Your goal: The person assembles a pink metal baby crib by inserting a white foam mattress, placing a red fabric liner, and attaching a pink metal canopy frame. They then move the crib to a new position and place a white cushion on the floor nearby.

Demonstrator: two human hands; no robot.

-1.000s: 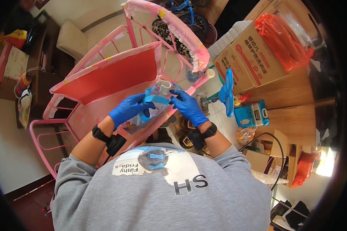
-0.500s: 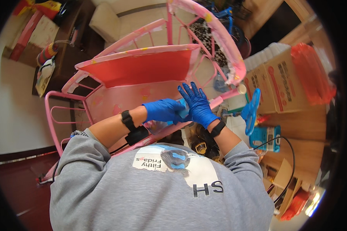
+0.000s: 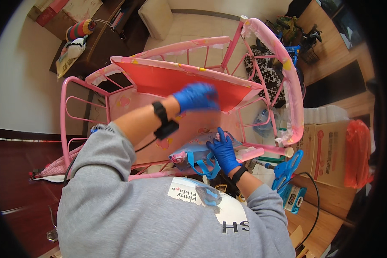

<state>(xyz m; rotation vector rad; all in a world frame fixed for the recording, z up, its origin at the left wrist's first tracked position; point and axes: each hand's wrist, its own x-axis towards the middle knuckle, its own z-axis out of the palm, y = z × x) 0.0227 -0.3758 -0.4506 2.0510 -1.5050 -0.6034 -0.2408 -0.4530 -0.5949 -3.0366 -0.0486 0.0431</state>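
A clear bag with blue trim and blue strap handles lies near the front rail of a pink metal-framed cot; something pink shows inside it. My right hand, in a blue glove, rests on the bag's right part with fingers stretched out and apart. My left hand, gloved alike, is raised over the cot's red panel. Motion smears its fingers, so whether it holds anything is unclear. A black band with a small cabled box sits on my left wrist.
The padded pink end rail curves up at the right. Beyond it are a cardboard box with a red plastic bag, a blue handle-like part, and a clear plastic bottle. Dark furniture stands at far left.
My left hand has left the right hand's side and risen up and away over the red panel. The bag and its straps now show more fully; the view has shifted.
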